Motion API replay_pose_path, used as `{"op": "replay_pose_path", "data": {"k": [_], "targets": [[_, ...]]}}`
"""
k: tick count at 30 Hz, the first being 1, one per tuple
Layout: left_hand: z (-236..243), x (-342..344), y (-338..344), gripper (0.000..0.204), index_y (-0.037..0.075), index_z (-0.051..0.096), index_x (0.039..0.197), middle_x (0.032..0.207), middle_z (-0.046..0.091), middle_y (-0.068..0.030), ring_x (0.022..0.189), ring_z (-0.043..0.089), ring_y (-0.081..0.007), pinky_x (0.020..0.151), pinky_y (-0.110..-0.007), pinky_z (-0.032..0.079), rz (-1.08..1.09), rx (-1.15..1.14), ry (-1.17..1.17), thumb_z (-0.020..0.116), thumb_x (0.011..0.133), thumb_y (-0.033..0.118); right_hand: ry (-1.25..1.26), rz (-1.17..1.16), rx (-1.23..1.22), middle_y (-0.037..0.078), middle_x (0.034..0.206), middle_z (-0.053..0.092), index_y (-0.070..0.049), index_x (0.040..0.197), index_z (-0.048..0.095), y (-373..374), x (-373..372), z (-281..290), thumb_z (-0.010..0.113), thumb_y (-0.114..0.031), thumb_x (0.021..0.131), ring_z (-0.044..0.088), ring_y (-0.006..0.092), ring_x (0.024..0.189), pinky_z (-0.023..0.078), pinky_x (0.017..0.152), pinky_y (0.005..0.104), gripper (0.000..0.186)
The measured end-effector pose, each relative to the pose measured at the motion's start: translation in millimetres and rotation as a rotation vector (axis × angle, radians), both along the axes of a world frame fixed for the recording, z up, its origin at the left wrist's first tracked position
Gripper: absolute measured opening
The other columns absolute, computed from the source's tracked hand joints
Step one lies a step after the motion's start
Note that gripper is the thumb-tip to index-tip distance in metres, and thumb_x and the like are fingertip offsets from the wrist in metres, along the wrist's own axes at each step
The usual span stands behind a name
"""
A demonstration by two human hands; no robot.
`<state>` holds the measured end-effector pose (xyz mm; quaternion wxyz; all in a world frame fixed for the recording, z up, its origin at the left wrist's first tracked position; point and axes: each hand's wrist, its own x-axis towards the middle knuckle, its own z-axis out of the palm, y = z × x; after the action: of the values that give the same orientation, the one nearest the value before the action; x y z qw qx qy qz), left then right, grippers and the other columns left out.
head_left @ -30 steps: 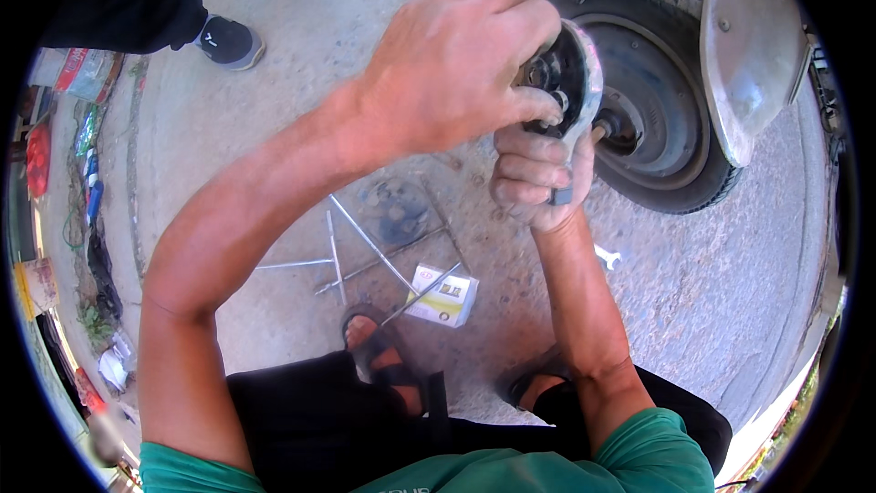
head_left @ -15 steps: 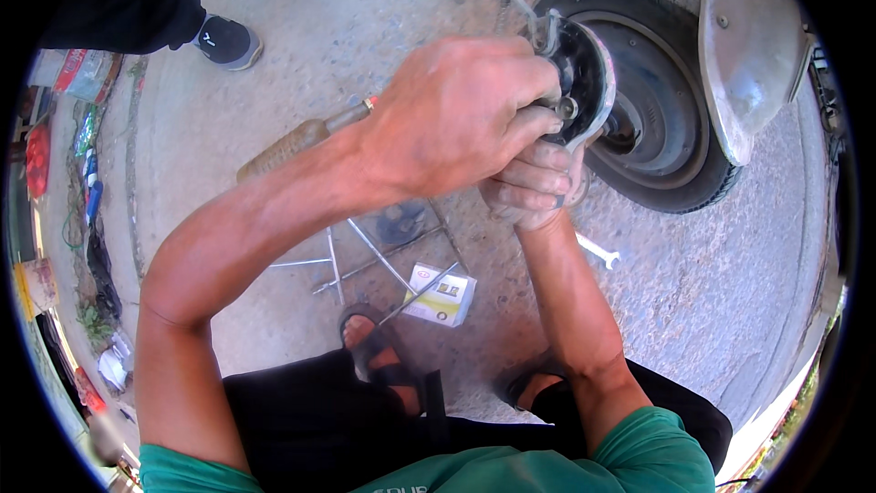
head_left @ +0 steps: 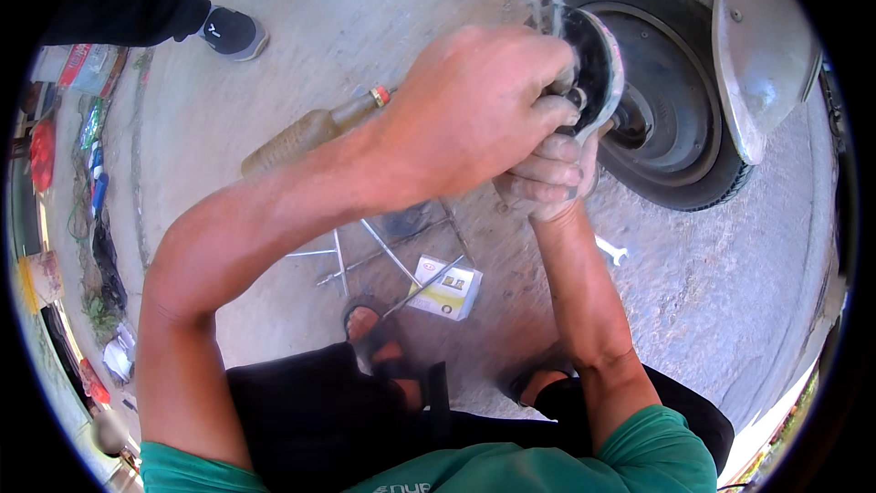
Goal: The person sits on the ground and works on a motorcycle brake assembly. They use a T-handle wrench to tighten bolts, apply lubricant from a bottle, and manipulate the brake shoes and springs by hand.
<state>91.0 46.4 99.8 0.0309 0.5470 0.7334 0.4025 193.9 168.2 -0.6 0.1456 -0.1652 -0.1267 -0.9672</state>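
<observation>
A round brake plate, with a pale metal rim, a dark inside and a lever arm at its top, is held up beside the wheel. My right hand grips its lower edge from below, fingers curled round it. Over its left side reaches my left hand, closed, with thumb and fingers pinched against the plate's inside. A small round metal end shows at those fingertips. What else the left fingers grip is hidden behind the hand.
A scooter wheel and metal body panel stand at right. On the ground lie a spanner, a printed packet, a metal rod frame and a cloudy bottle. Another person's shoe is at upper left.
The whole view has shifted slightly, so the hands, plate and wheel appear a little further right. My left fingers stay at the plate with only a small movement; the right hand's grip is unchanged.
</observation>
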Motion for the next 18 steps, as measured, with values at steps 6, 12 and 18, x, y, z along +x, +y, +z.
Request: {"op": "replay_pose_path", "data": {"k": [6, 12, 18], "targets": [[-14, -4, 11, 0.020, 0.000, 0.065, 0.081, 0.075, 0.064, -0.0215, 0.071, 0.064, -0.0398, 0.066, -0.045, 0.052, -0.089, 0.114, -0.034, 0.069, 0.080, 0.019, -0.027, -0.013, -0.106, 0.008, 0.073, 0.066, -0.008, 0.089, 0.064, -1, 1, -6, 0.056, -0.022, 0.096, 0.065, 0.0165, 0.053, 0.057, 0.046, 0.0291, 0.018], [-28, -23, -22, 0.024, 0.004, 0.067, 0.104, 0.105, 0.068, -0.0089, 0.098, 0.060, -0.0216, 0.086, -0.038, 0.047, 0.024, -0.046, -0.510, 0.072, 0.089, 0.022, -0.015, 0.025, -0.188, 0.014, 0.076, 0.065, 0.005, 0.138, 0.027, 4, 1, -9, 0.059, -0.001, 0.091, 0.067, 0.0219, 0.054, 0.060, 0.049, 0.0336, 0.057], [-87, -77, -48, 0.025, 0.001, 0.074, 0.099, 0.077, 0.070, -0.0102, 0.072, 0.064, -0.0162, 0.068, -0.033, 0.052, 0.372, -0.312, -0.315, 0.072, 0.086, 0.022, 0.021, 0.016, -0.198, 0.013, 0.078, 0.064, -0.002, 0.159, -0.007, 14, 7, -12, 0.070, 0.006, 0.080, 0.066, 0.0203, 0.054, 0.061, 0.050, 0.0341, 0.110]]}}
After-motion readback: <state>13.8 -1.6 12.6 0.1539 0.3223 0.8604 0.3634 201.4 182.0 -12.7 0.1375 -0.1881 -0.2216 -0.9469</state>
